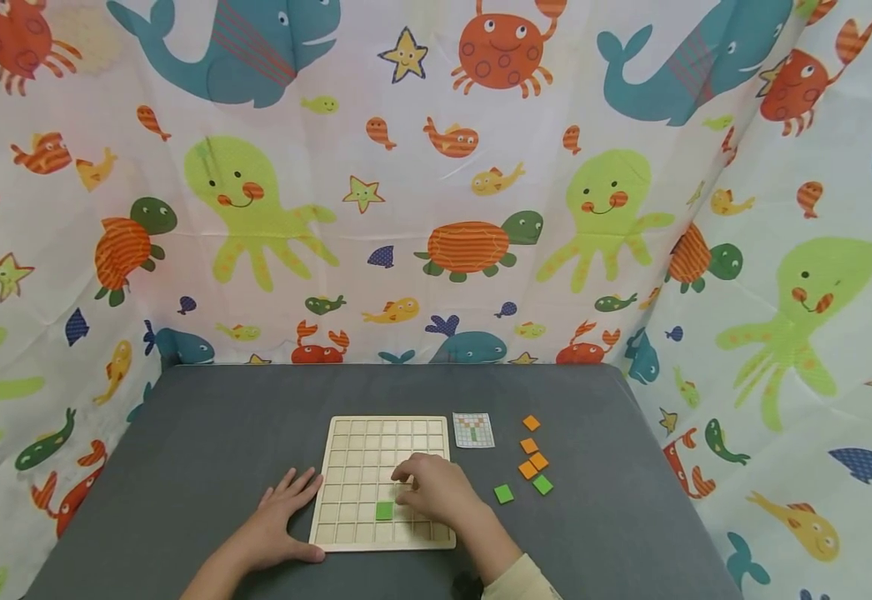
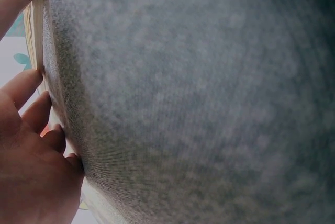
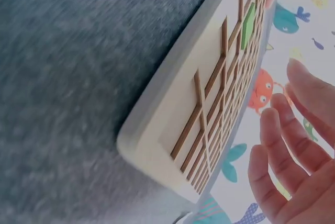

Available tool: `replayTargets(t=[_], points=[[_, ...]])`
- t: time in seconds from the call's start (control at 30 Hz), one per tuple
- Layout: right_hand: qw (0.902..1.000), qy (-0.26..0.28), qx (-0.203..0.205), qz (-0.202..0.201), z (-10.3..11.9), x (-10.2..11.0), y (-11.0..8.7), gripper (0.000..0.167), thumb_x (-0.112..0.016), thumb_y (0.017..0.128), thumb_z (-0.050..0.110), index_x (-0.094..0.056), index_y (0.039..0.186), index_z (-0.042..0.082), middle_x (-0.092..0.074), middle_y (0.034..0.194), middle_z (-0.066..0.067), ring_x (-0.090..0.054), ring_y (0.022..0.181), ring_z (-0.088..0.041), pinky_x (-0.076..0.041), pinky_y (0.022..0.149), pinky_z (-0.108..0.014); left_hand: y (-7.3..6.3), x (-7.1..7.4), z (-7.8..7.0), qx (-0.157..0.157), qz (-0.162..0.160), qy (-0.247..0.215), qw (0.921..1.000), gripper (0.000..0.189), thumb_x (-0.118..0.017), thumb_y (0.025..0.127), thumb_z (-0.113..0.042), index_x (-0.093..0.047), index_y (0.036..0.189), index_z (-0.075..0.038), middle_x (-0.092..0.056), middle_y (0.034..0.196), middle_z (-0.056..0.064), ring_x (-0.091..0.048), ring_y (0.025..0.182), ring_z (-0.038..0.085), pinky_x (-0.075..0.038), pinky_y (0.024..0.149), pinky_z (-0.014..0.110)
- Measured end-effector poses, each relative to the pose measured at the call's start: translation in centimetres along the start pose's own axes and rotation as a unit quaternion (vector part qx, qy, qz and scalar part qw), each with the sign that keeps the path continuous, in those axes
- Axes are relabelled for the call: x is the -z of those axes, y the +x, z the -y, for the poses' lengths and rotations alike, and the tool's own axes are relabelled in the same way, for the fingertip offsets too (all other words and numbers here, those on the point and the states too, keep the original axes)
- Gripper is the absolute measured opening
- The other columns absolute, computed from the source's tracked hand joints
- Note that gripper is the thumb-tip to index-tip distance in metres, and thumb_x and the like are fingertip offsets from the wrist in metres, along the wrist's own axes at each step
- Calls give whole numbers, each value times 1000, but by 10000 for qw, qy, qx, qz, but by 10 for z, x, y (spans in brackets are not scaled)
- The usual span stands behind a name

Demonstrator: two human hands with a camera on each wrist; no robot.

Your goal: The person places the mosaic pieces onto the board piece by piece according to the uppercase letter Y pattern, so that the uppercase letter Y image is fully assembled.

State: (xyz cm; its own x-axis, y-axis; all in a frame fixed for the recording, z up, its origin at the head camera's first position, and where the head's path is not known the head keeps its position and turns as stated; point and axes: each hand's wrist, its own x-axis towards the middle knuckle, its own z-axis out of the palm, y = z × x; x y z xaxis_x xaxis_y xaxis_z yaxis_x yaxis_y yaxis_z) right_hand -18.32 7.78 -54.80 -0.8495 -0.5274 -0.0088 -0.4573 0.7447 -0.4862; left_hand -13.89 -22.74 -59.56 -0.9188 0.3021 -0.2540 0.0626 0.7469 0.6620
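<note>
A pale wooden grid board lies on the table, with one green square tile in a cell of its lower half. My left hand rests at the board's left side, fingers spread, fingertips at the edge and thumb by the near left corner. Over the right part of the board is my right hand, just right of the green tile. Its fingers are loosely bent, and the right wrist view shows nothing between the fingers and thumb. The same green tile appears there in the grid.
A small printed pattern card lies by the board's far right corner. To the right are several orange tiles and two green tiles, one nearer the board and one farther right. A sea-animal curtain surrounds the grey table.
</note>
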Motion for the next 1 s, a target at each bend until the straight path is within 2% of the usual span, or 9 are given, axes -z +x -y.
replayTargets(t=[0.27, 0.5, 0.83, 1.0], points=[[9986, 511, -156, -60, -14, 9, -8, 24, -79, 87, 21, -77, 112, 18, -73, 105, 6, -65, 83, -7, -51, 64, -25, 0, 0, -1, 10, 0, -27, 10000, 120, -94, 60, -50, -36, 158, -14, -24, 167, 15, -4, 153, 50, -2, 116, 73], [9968, 689, -46, -398, -24, 16, -17, 26, -80, 87, 17, -77, 112, 15, -73, 110, 2, -70, 87, -18, -52, 65, -26, 1, -1, 0, 7, 2, -22, 10000, 120, -93, 60, -50, -35, 159, -14, -24, 167, 15, -3, 153, 50, -2, 116, 73], [9949, 701, -174, -702, -33, 24, -24, 26, -80, 87, 16, -76, 113, 14, -73, 107, 0, -69, 85, -18, -51, 64, -25, 3, -3, 4, 29, -35, -3, 10000, 121, -92, 59, -54, -36, 159, -16, -24, 167, 13, -5, 154, 48, -3, 117, 72], [9943, 760, -257, -706, -38, 27, -26, 27, -80, 87, 14, -76, 113, 13, -73, 107, 0, -66, 81, -12, -51, 63, -24, 3, -3, 4, 1, -52, 11, 10000, 121, -92, 59, -55, -36, 158, -15, -24, 167, 14, -5, 154, 49, -4, 116, 72]])
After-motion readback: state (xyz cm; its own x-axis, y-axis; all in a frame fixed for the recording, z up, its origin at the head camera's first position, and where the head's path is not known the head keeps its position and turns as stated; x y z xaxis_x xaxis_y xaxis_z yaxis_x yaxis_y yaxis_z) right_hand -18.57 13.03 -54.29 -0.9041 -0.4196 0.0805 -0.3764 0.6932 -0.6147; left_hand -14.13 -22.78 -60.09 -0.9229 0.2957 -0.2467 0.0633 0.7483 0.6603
